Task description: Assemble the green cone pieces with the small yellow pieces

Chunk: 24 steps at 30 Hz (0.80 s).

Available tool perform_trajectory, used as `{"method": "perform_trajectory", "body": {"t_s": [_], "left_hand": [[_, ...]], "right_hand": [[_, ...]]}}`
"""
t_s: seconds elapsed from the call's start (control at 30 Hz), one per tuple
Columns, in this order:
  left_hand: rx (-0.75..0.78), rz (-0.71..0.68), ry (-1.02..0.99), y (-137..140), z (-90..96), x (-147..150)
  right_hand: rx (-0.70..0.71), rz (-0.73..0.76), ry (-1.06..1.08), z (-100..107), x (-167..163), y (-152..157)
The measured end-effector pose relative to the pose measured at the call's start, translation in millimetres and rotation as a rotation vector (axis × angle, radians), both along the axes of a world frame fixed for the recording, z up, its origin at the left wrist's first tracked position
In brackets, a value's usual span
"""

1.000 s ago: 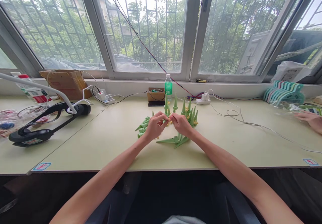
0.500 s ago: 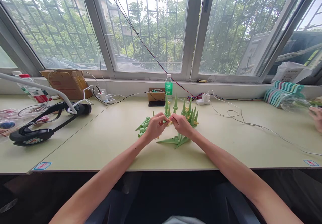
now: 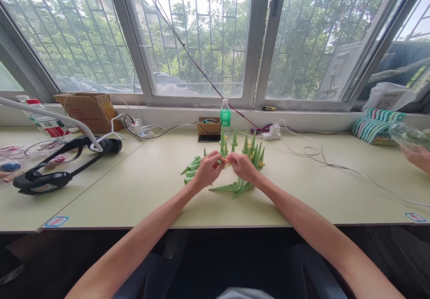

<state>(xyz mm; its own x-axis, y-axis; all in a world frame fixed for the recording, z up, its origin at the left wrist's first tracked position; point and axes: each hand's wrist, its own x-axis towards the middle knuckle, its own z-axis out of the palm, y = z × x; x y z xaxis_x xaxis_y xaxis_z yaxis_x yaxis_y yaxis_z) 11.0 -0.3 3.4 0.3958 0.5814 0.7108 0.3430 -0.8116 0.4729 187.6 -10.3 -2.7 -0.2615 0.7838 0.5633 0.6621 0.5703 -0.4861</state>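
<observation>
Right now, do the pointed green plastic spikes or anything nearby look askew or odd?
Nothing looks plainly damaged. The pointed green plastic spikes are untidy: some stand upright, others lie on their sides. To their right, a thin white cable sprawls loosely across the pale tabletop, which looks a little out of place.

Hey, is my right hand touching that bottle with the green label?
Apart. The head view shows a clear gap between the right hand and the bottle behind it, with upright green spikes in between.
</observation>
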Motion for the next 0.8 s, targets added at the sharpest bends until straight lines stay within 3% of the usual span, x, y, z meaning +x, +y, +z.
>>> {"method": "perform_trajectory", "body": {"t_s": [0.8], "left_hand": [[0.086,-0.024,0.014,1.1,-5.1,-1.0]], "right_hand": [[0.007,-0.016,-0.017,-4.2,-1.7,4.3]]}}
